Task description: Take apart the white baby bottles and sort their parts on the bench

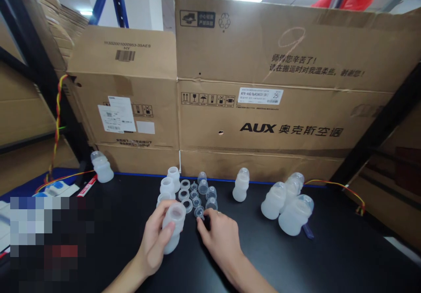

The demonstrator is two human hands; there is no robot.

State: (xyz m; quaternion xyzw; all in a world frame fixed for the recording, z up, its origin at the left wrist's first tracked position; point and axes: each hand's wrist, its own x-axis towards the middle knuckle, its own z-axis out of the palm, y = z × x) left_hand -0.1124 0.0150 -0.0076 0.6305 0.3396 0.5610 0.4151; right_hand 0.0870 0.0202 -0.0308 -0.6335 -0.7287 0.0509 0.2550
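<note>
Two hands (154,240), bottle (173,227), nipple (199,212)

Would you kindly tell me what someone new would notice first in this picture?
The big cardboard boxes walling off the back of the black table stand out first, one printed AUX. Near the middle, the left hand grips an open translucent bottle, while the right hand pinches a small nipple from rows of rings and caps. Capped bottles cluster to the right.

Loose rings and caps (197,192) lie mid-frame on the table (329,258), capped bottles (289,205) right of them, cardboard boxes (263,108) behind.
</note>
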